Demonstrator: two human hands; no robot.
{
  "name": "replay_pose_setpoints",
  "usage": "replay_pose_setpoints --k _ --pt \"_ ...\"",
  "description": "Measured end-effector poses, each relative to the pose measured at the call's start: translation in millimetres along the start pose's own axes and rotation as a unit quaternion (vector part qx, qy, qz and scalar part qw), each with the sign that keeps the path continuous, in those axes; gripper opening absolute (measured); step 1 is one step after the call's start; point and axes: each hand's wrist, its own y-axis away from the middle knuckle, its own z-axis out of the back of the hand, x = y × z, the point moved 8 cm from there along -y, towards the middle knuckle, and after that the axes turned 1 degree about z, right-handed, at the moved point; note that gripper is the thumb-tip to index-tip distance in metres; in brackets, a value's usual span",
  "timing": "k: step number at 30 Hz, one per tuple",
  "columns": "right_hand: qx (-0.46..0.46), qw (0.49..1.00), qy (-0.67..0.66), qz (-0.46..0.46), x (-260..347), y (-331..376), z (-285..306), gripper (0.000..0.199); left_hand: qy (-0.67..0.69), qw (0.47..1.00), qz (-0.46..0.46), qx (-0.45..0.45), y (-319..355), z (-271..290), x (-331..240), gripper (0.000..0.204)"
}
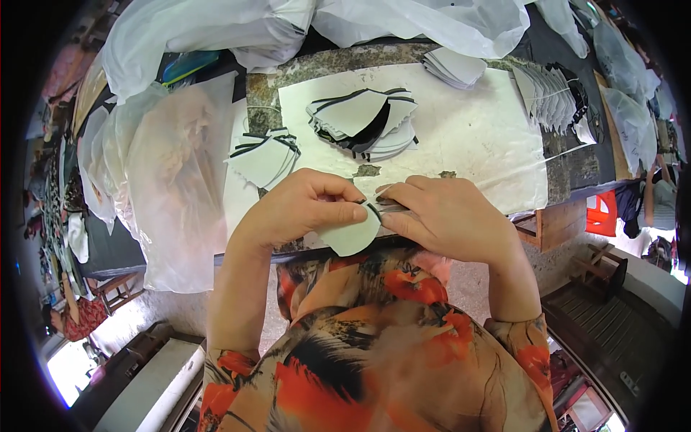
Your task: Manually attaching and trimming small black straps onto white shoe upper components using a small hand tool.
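Observation:
At the near edge of the table, my left hand (306,212) pinches a pale, rounded cut piece (351,236) with a black edging between thumb and bent fingers. My right hand (450,216) is closed at the right end of that black edging, its thumb and forefinger pressed close together there. Just beyond my hands lies a pile of similar pale pieces with black edges (363,119). A smaller pile of black-edged pieces (265,160) sits to the left, close to my left wrist.
A white sheet (475,137) covers the worn tabletop. Plain pale pieces (455,67) lie stacked at its far edge, and a tied bundle (543,97) stands at the right. Clear plastic bags surround the work area, one large bag (180,173) hanging over the left edge.

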Motion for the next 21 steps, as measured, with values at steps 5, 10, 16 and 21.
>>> replay_pose_setpoints --k 5,10,16,21 --pt "0.001 0.994 -0.104 -0.009 -9.6 -1.1 1.4 0.037 0.094 0.995 0.000 -0.019 -0.8 -2.1 2.6 0.017" --pt "-0.023 0.988 -0.151 -0.008 -10.7 -5.7 3.4 0.038 0.089 0.995 -0.013 -0.052 -1.3 -6.8 7.7 0.018" --pt "-0.046 0.982 -0.185 0.013 -11.1 -1.3 2.6 0.040 0.099 0.991 -0.013 -0.094 3.6 -5.6 3.9 0.020" --pt "-0.054 0.990 -0.128 -0.019 -12.2 -1.2 1.1 0.041 0.086 0.988 -0.023 -0.124 6.3 1.0 3.9 0.019"
